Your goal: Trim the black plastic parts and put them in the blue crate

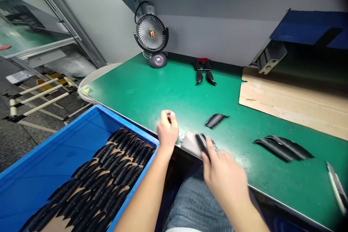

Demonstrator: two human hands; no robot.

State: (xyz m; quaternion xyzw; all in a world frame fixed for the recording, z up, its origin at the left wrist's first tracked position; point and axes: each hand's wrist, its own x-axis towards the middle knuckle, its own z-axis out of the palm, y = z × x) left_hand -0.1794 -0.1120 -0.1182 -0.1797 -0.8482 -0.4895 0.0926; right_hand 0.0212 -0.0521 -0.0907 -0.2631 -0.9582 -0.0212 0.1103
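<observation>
My right hand [224, 174] grips a black curved plastic part [201, 143] between thumb and fingers, near the front edge of the green table. Beneath that part lies a pale grey sheet [190, 144], with dark crumbs beside it. Curled into a fist, my left hand [168, 128] rests by the table edge, left of the sheet; whether it holds anything is hidden. A single loose black curved part [216, 119] lies beyond my right hand. Farther right, two black curved parts [284, 148] lie together.
At my left stands a blue bin [81, 125] holding rows of many black parts on cardboard. A small fan [152, 33] and a joined black piece [203, 70] sit at the back. On the right are a cardboard sheet [293, 105] and a utility knife [336, 186]. A metal shelf hangs overhead.
</observation>
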